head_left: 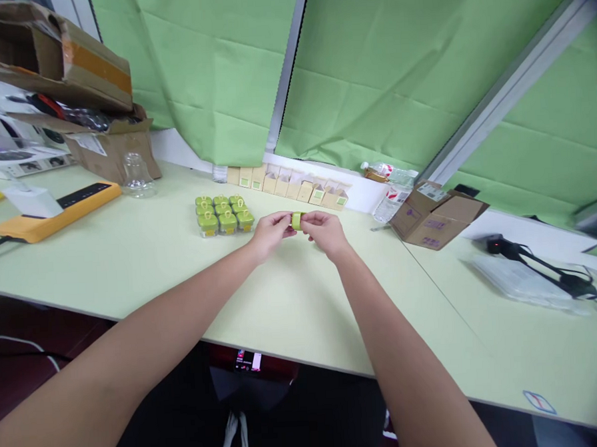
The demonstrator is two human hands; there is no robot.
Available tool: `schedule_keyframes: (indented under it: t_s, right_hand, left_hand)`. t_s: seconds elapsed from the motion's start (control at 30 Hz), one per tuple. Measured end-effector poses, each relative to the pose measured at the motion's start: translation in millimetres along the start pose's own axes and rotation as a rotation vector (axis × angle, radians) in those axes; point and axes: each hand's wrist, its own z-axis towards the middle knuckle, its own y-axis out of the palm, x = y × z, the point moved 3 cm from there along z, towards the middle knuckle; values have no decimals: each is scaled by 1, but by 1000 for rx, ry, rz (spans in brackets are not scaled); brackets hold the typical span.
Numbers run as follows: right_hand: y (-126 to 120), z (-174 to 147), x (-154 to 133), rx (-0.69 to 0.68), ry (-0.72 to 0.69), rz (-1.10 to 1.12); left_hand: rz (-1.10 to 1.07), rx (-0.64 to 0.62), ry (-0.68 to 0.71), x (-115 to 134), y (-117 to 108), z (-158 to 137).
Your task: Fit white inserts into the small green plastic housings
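Note:
Above the pale table (pixel 303 303), my left hand (pixel 272 235) and my right hand (pixel 327 231) meet at a small green lid (pixel 296 221). The fingers of each hand are closed on one side of it. Whether a clear cup is attached under the lid cannot be made out. To the left of my hands stand several small clear containers (pixel 222 217) with green lids, packed close in rows. Beyond my hands, small tan cardboard boxes (pixel 287 184) form a line along the wall, several with their tops open.
An orange power strip (pixel 60 212) with a white plug, a clear jar (pixel 136 175) and stacked cardboard boxes (pixel 109 143) are at left. Plastic bottles (pixel 392 202), an open carton (pixel 433 216) and a black headset-like strap (pixel 541 267) lie at right.

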Motion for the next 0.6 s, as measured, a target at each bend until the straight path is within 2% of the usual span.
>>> schedule_keyframes:
  t_s: [0.1, 0.27, 0.4, 0.6]
  right_hand:
    - [2, 12, -5, -74, 2, -7]
    - [10, 8, 6, -18, -6, 122]
    - [13, -2, 19, 1, 8, 89]
    - [10, -3, 21, 22, 4, 109]
  left_hand:
    - [-53, 3, -46, -4, -6, 6]
    - [1, 55, -71, -7, -11, 9]
    - [63, 58, -76, -4, -9, 5]
    - [66, 60, -62, -3, -7, 2]
